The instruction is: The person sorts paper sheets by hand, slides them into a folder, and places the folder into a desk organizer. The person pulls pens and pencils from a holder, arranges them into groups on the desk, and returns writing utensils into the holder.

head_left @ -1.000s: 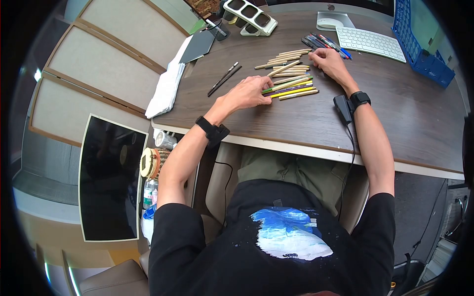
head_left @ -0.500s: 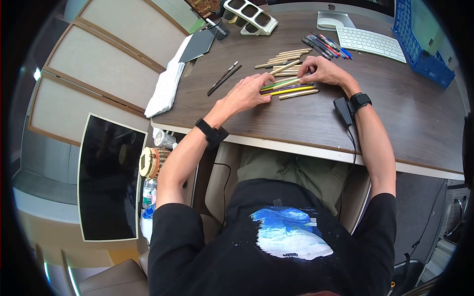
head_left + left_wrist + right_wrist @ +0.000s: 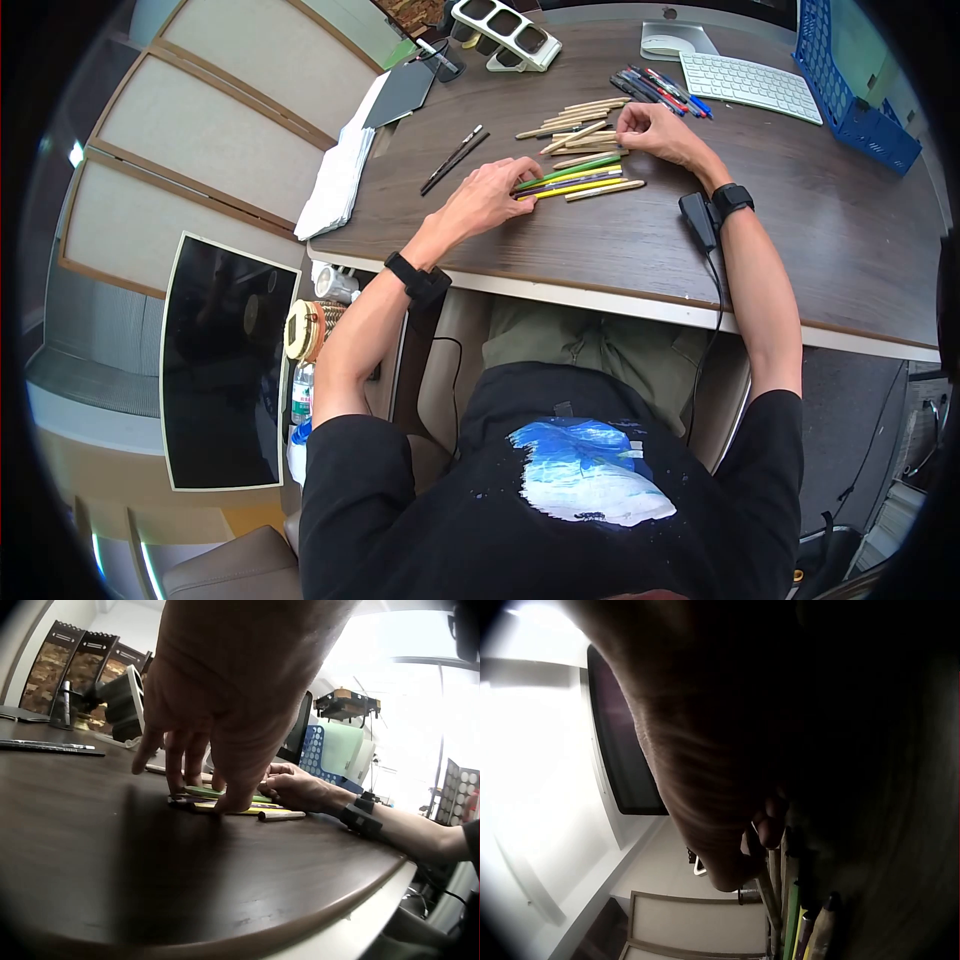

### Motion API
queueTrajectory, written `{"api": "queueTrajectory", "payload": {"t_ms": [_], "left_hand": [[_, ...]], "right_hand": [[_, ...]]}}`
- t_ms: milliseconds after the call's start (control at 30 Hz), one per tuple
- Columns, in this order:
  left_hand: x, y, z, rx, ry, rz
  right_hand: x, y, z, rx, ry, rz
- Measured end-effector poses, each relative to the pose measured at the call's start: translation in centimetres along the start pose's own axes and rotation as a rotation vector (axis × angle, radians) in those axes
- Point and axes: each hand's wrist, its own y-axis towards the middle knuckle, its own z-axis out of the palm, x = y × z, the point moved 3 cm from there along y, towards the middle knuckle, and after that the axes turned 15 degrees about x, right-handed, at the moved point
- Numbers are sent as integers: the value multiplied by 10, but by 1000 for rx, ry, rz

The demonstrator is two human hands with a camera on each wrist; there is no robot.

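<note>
My left hand [image 3: 487, 198] bends over the left ends of a small bunch of coloured pencils, thumb on the near side and fingers on the far side. A green pencil [image 3: 582, 169], a yellow pencil [image 3: 588, 188] and a dark purple one show in it. Just beyond, my right hand [image 3: 660, 135] pinches the right end of a plain wooden pencil [image 3: 598, 137] among several other wooden pencils [image 3: 565, 125]. In the right wrist view its fingertips [image 3: 769, 829] are dark against the pencil ends. One wooden pencil [image 3: 605, 190] lies at the near side of the coloured bunch.
Several pens [image 3: 665, 90] lie beyond the right hand. Two dark pencils [image 3: 455, 160] rest left of the left hand. Around the desk stand a keyboard [image 3: 752, 88], a blue basket [image 3: 860, 120], a white compartment holder [image 3: 510, 35], a pen cup [image 3: 448, 66] and papers [image 3: 340, 175].
The right hand went from near the pens to the coloured bunch, then back up to the wooden pencils; the wooden pencil over the green one is gone from there. The left hand shifted slightly left.
</note>
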Motion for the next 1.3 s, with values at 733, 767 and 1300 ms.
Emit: {"api": "queueTrajectory", "payload": {"t_ms": [733, 767, 1300], "left_hand": [[12, -32, -2, 6, 50, -16], [11, -32, -3, 9, 46, -16], [14, -31, -1, 10, 46, -3]], "right_hand": [[3, -2, 0, -3, -1, 20], [4, -2, 0, -8, -5, 15], [0, 0, 1, -9, -44, -16]]}}
